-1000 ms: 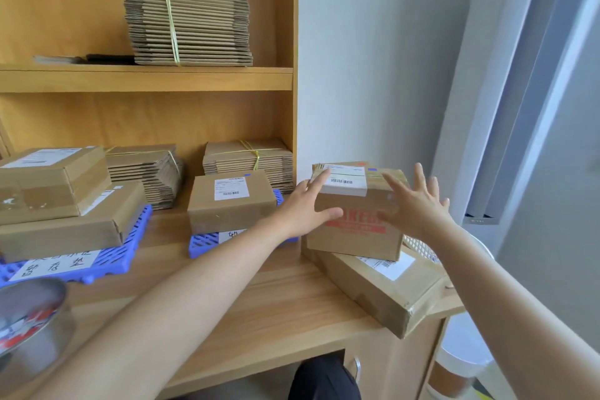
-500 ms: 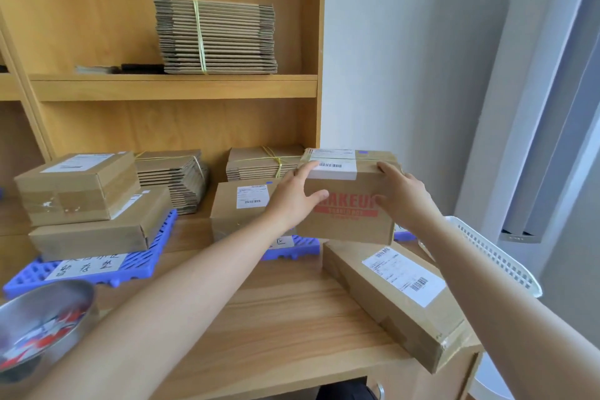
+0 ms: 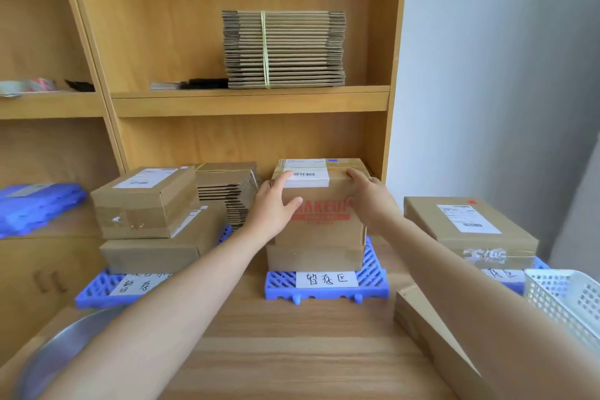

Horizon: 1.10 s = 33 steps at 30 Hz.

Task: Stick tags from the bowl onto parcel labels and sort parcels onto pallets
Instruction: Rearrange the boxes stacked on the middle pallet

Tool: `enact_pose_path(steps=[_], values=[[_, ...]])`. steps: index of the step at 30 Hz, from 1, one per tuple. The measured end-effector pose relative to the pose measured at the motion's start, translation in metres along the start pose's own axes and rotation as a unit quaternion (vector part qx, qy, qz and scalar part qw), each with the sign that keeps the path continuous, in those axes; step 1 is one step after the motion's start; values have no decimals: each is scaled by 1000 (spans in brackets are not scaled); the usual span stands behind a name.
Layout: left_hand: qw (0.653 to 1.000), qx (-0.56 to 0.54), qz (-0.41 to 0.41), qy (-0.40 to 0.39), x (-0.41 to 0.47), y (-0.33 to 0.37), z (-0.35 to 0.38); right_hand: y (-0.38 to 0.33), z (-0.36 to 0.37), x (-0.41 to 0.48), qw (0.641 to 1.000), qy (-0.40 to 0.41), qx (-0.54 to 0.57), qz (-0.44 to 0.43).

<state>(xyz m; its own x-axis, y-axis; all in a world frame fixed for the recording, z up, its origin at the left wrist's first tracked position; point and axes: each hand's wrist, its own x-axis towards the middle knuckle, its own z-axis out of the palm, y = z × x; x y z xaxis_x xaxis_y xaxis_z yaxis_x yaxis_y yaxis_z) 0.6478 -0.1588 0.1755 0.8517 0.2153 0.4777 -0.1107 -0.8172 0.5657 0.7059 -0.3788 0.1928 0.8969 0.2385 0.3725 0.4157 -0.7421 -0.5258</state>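
Note:
A brown parcel with red "MAKEUP" print (image 3: 321, 227) sits on top of another brown parcel (image 3: 315, 258) on the middle blue pallet (image 3: 373, 286). My left hand (image 3: 272, 208) grips its left side, thumb on the front face. My right hand (image 3: 370, 201) grips its right top edge. A white label with a barcode (image 3: 305, 174) covers its top front edge, and a small blue tag (image 3: 332, 160) shows on top. The metal bowl (image 3: 65, 347) lies at the lower left, partly behind my left arm.
The left blue pallet (image 3: 97, 292) carries two stacked parcels (image 3: 146, 204). A right pallet (image 3: 516, 282) holds a flat labelled parcel (image 3: 467, 224). A long parcel (image 3: 431, 334) and a white basket (image 3: 565, 305) lie at the right. Bundles of flat cartons (image 3: 282, 49) fill the shelves.
Both hands carried the MAKEUP parcel left from the stack at the desk's right and set it on the parcel on the middle pallet. The view swung left.

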Motion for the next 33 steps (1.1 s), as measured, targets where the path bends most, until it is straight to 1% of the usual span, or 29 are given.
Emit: enact_pose_path(steps=[4, 9, 13, 21, 26, 30, 33], values=[[1000, -2, 2, 9, 14, -27, 12, 5, 28, 23, 1000, -3, 12, -7], [1000, 27, 3, 7, 48, -46, 27, 15, 50, 61, 1000, 16, 20, -8], [998, 56, 7, 15, 76, -61, 40, 23, 66, 92, 1000, 24, 20, -5], [997, 67, 14, 28, 116, -79, 61, 37, 86, 137, 999, 36, 15, -11], [998, 60, 14, 24, 121, -83, 61, 38, 88, 142, 999, 36, 13, -9], [998, 56, 11, 19, 110, -72, 58, 38, 82, 131, 999, 5, 29, -13], [997, 67, -2, 36, 94, -60, 49, 40, 70, 114, 1000, 3, 9, -13]])
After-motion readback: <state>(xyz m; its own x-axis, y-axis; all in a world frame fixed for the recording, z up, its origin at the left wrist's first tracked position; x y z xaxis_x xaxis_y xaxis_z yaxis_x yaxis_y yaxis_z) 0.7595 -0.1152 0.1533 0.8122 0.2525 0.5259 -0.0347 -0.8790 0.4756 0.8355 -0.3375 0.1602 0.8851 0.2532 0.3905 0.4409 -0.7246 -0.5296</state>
